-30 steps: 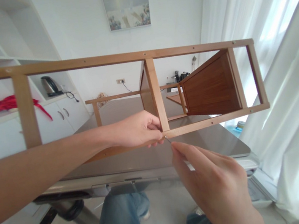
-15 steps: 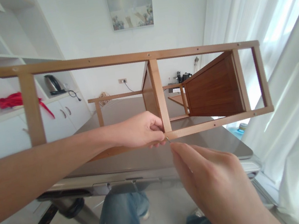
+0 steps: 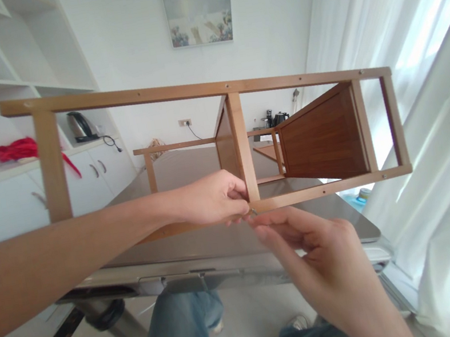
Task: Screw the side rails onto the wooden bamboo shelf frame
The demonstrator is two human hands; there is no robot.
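Note:
A wooden shelf frame [image 3: 300, 198] lies on its side on the table, with its slatless rails facing me and brown panels inside. My left hand [image 3: 216, 196] is closed around the lower rail, right beside the joint with the middle crossbar [image 3: 243, 148]. Just right of those fingers, a small metal screw head [image 3: 253, 211] shows at the joint. Below it, my right hand [image 3: 313, 251] pinches thumb and forefinger together at the joint. A thin metal tool seems to be in that pinch, mostly hidden by the fingers.
The frame rests on a grey table [image 3: 204, 247] whose front edge is close to my legs. White curtains [image 3: 443, 199] hang at the right. White shelves with a kettle [image 3: 81, 127] and red cloth [image 3: 13, 150] stand at the left.
My right hand has rolled over, from knuckles up to thumb side showing, and its fingertips have shifted slightly left at the joint. The left hand keeps its hold on the rail.

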